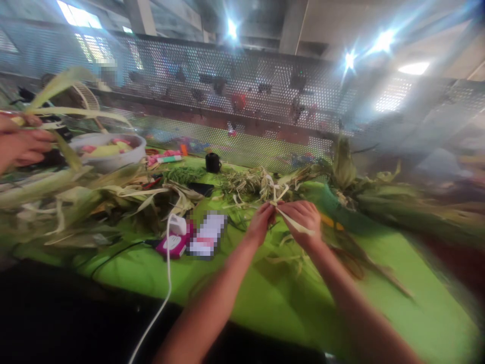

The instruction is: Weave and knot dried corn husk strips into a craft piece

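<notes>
Husk strip (296, 223) — papery, matt

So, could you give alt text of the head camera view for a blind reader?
A person's left hand and right hand hold a pale, ribbon-like plant strip over a bright green table. At left, another person's hand holds long pale-green leaves near a round white bowl and heaped dry husks.

Husk strip (296, 224) partly hidden by hands (306, 215)

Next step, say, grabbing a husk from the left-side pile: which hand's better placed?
Left, probably: the left hand is nearer the husk pile; the right hand sits farther across. Both pinch the pale strip, so the left would first let go.
</notes>
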`<state>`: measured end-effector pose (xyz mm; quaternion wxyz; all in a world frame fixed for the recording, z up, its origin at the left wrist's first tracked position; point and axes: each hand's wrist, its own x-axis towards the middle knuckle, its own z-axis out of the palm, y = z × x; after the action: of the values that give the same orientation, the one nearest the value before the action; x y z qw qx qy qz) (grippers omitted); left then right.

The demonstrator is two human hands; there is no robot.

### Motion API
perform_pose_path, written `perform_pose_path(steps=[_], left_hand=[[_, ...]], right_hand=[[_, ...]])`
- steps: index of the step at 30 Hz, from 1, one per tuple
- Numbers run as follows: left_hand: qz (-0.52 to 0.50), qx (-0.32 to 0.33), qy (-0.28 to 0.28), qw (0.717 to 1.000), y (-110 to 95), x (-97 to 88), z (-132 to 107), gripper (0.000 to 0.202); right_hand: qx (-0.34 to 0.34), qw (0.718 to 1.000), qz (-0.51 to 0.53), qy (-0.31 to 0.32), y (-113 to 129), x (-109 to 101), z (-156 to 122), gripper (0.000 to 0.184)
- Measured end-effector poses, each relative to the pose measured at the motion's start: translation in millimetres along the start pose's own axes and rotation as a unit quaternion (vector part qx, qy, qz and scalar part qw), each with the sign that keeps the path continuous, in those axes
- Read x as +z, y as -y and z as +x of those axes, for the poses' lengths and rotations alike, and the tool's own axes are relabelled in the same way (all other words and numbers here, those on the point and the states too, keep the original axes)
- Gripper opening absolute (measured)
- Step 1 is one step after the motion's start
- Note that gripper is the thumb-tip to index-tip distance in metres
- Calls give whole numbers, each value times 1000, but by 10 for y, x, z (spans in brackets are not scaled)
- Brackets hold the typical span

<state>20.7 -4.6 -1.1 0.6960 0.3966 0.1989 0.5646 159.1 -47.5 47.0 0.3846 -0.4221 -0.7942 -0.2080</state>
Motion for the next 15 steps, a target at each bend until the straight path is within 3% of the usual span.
perform_pose_path(steps=[15], left_hand=[[12, -5, 1, 1000, -17, 19, -12, 36]], right_hand=[[4, 1000, 5, -7, 0, 9, 26, 19]])
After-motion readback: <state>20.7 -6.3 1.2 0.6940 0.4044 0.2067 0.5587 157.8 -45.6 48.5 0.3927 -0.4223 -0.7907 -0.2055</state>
